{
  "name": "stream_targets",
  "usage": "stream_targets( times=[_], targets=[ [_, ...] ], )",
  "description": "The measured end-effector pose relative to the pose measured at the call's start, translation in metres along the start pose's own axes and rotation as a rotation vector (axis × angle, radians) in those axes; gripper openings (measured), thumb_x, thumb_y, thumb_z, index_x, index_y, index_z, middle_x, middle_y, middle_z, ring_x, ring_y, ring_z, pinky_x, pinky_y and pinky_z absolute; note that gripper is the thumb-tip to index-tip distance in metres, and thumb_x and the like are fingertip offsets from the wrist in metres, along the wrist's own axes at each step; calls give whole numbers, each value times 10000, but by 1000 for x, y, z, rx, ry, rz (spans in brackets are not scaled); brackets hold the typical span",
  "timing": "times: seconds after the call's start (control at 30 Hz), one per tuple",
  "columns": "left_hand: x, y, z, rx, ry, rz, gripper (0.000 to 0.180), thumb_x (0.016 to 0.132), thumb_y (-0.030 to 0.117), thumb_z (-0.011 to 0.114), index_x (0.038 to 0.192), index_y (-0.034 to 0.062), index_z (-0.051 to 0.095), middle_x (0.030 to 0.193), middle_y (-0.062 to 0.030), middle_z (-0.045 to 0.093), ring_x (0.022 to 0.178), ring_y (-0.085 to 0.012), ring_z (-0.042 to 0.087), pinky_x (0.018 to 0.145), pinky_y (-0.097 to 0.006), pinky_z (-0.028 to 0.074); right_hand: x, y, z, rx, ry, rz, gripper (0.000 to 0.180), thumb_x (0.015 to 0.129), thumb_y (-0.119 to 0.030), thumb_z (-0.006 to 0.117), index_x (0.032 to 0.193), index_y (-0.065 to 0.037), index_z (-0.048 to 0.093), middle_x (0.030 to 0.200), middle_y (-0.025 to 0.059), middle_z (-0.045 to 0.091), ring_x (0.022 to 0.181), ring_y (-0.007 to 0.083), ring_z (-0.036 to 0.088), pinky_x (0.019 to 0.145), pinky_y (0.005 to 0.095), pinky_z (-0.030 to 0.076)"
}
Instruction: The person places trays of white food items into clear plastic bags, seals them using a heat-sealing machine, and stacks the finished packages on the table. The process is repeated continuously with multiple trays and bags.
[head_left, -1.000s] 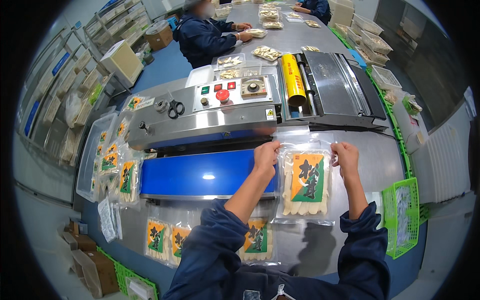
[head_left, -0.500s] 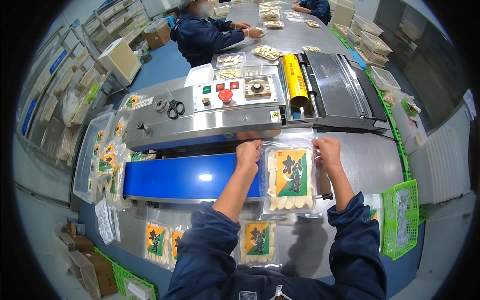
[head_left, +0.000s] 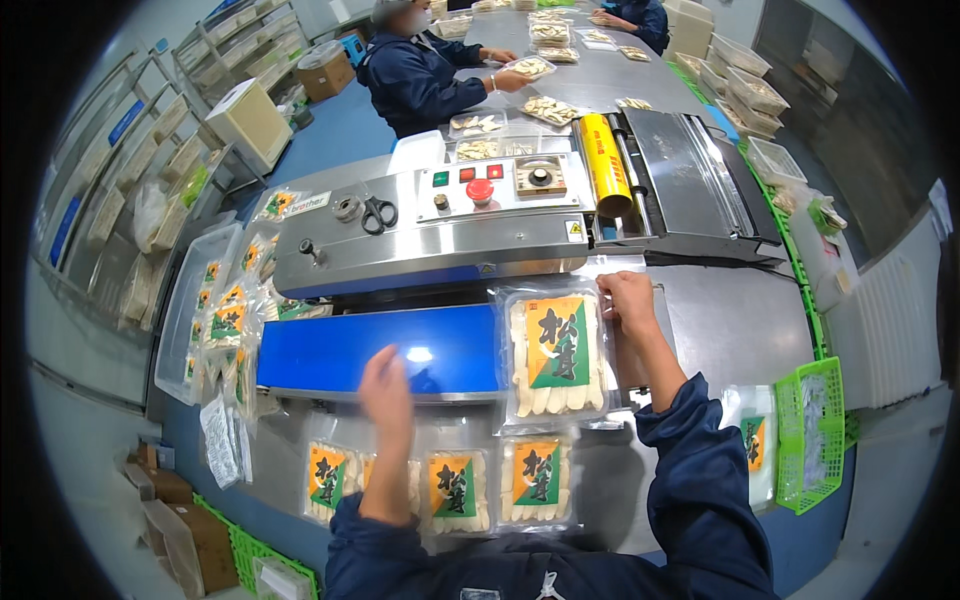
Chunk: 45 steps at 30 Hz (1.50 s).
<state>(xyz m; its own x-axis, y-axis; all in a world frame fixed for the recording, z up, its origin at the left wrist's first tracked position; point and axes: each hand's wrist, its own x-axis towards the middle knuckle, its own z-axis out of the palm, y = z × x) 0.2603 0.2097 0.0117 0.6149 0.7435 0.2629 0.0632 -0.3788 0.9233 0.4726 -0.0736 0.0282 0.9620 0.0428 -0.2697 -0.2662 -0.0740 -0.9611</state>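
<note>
My right hand pinches the upper right corner of a clear plastic bag of pale sliced mushrooms, which has an orange and green label. The bag's top edge is at the front of the steel band sealer, and its left part overlaps the right end of the blue conveyor belt. Smeared by motion, my left hand is over the front of the belt, away from the bag; its fingers are unclear. Several similar bags lie in a row at the near table edge, partly behind my left forearm.
Scissors lie on the sealer. A film wrapper with a yellow roll stands at right. Bagged packs fill a clear bin at left; a green basket hangs at right. A co-worker handles a tray across the table.
My left hand has let go of the bag and moved left and down. The bag has shifted slightly left, with my right hand still on its corner. The co-worker's tray shows more fully.
</note>
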Motion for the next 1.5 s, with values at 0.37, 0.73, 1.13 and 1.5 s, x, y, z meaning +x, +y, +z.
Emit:
stream_targets(
  times=[0.37, 0.73, 1.13, 1.5],
  targets=[
    [-31, -82, -228, -327, 261, -613, 240, 814, 205, 567, 972, 25, 566, 764, -31, 542, 562, -63, 453, 453, -194, 355, -31, 8, 34, -394, -112, -294, 243, 792, -199, 541, 960, -30, 587, 819, 34, 571, 703, 113, 530, 592, 247, 457],
    [117, -231, -321, -1167, 401, -553, 181, 774, -98, 449, 954, -113, 446, 937, -215, 535, 859, -299, 565, 763, -344, 515, -214, 93, -13, -299, -44, 187, 122, 771, -105, 519, 756, -3, 584, 648, 69, 583, 542, 106, 542, 485, 223, 448],
    [131, -185, -351, -97, 615, -533, 290, 821, 131, 542, 1044, -47, 490, 862, -54, 520, 754, -119, 504, 681, -241, 427, -143, 228, 12, -306, 196, 202, 259, 794, -257, 580, 768, 1, 585, 584, 32, 528, 468, 112, 442, 449, 258, 361],
    [-114, -17, -112, -183, -358, -17, 267, 823, 67, 541, 1074, -17, 506, 898, -56, 553, 813, -106, 515, 679, -224, 441, -190, 139, -34, 141, -30, 382, 159, 802, -131, 551, 675, -43, 515, 567, 2, 466, 424, 73, 383, 365, 199, 290]
  ],
)
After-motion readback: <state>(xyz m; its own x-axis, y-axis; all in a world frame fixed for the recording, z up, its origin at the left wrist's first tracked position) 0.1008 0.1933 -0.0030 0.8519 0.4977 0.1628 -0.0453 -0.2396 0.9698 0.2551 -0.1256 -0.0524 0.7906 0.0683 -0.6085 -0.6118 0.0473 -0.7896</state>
